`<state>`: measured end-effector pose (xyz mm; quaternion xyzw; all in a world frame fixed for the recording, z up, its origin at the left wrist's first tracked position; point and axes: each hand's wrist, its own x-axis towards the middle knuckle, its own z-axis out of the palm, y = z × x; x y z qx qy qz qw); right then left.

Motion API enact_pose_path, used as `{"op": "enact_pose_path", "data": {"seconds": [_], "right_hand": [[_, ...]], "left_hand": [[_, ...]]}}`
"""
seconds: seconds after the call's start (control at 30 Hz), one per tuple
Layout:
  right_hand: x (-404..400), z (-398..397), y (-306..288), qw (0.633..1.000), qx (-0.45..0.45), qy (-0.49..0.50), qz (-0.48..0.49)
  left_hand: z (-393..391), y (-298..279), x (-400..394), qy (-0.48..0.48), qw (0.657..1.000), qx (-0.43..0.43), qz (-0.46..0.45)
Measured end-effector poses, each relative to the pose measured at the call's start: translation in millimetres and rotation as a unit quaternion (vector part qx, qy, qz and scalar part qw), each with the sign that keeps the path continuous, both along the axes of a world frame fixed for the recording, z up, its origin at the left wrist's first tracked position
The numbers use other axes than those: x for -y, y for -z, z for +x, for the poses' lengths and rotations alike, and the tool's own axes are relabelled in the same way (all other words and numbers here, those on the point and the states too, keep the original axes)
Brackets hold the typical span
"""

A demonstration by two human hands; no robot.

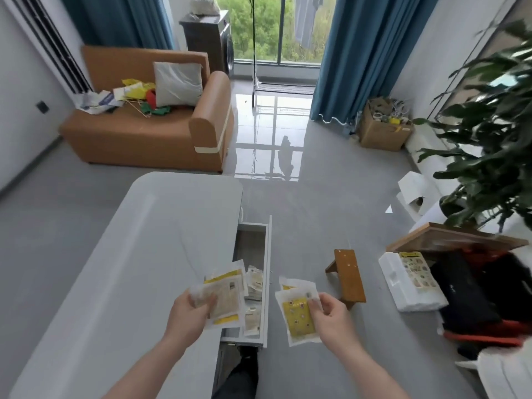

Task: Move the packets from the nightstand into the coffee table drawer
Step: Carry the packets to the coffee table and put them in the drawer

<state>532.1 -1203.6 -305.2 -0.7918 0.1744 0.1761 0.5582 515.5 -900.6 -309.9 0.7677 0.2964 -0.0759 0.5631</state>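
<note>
Both hands were raised above the near end of the open white drawer (267,283), each grasping packets. Left hand (192,311) gripped a fanned stack of clear-wrapped packets with yellow and tan printed inserts (226,298), thumb on top, held over the near right edge of the glossy white rounded coffee table (138,254) and partly over the drawer. Right hand (331,315) pinched a clear packet with a yellow patterned card inside (298,316), with a second white-edged packet behind it; both hung over the grey floor just right of the drawer front.

Surroundings: a small brown wooden stool (348,276) stood on the floor right of the drawer, near the right hand but apart from it. Farther right lay a white foam block carrying a printed sheet (408,280), beside dark and red bags (483,298) and a wooden board (454,239). A large green leafy plant (495,139) filled the right edge. A cardboard box of clutter (383,128) sat by the blue curtain (362,53). An orange-brown sofa (149,131) with a grey cushion (177,83) and colourful litter stood far left.

Containers: the drawer projected from the right side of the coffee table. Its near half contained several similar pale packets (254,295), lying loosely overlapped; its far half showed bare brown base.
</note>
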Motion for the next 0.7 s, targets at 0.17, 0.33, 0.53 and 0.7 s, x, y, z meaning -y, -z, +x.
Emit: {"op": "enact_pose_path", "data": {"seconds": [0.17,0.33,0.53,0.7], "right_hand": [[-5,74,15,0.999,-0.041,0.013,0.004],[-17,158,54,0.998,-0.051,0.040,0.003],[-21,226,136,0.995,-0.094,0.026,-0.021],[-16,277,228,0.991,-0.124,0.008,-0.041]], "left_hand": [[87,41,-6,-0.004,0.999,-0.045,-0.017],[190,111,-11,0.030,0.993,-0.112,-0.020],[273,215,-4,0.043,0.984,-0.170,0.007],[320,309,16,0.024,0.983,-0.181,0.025]]}}
